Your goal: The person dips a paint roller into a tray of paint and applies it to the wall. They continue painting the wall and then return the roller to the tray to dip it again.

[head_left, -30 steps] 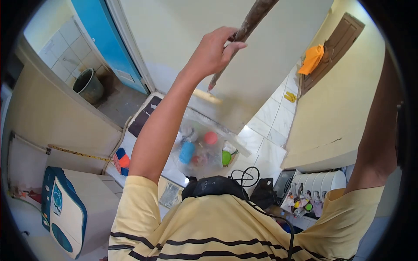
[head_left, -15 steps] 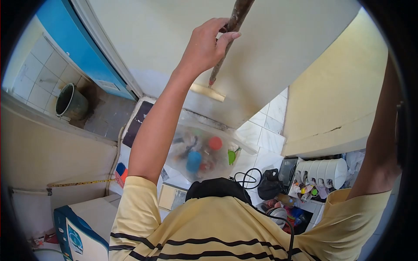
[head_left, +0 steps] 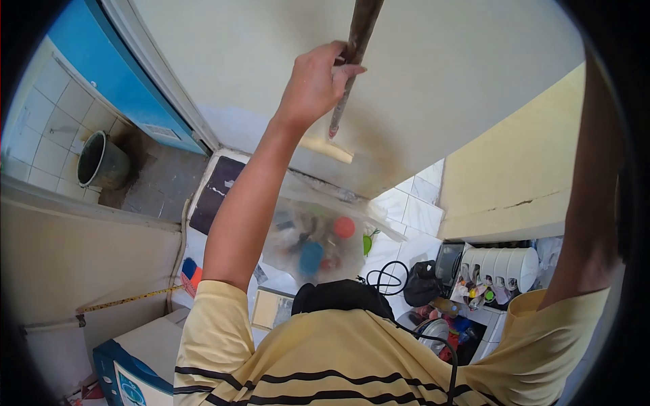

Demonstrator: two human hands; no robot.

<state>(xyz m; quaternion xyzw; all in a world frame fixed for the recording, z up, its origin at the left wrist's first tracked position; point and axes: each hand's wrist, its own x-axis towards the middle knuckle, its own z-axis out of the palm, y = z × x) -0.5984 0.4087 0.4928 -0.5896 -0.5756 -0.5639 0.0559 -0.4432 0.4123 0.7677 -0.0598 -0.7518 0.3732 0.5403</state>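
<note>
My left hand [head_left: 314, 82] is closed round the long brown pole [head_left: 364, 28] of a paint roller, thumb on one side and fingers on the other. At the pole's lower end, the pale roller head [head_left: 328, 149] lies against the lower part of the off-white wall [head_left: 433, 61]. The pole slants up and out of the top of the view. On the right side my right arm [head_left: 588, 203] is raised, and its hand is outside the picture.
Below the wall lies a clear plastic sheet or bag [head_left: 281, 254] with coloured things under it. A bucket [head_left: 103, 161] stands beyond the blue door [head_left: 125, 74]. At right are a dish rack [head_left: 504, 264] and a black bag [head_left: 422, 284]. A boxed item [head_left: 135, 358] sits lower left.
My left hand has come down and a little left with the pole, which stands somewhat steeper. The roller head stays low on the wall. The whole view has shifted slightly.
</note>
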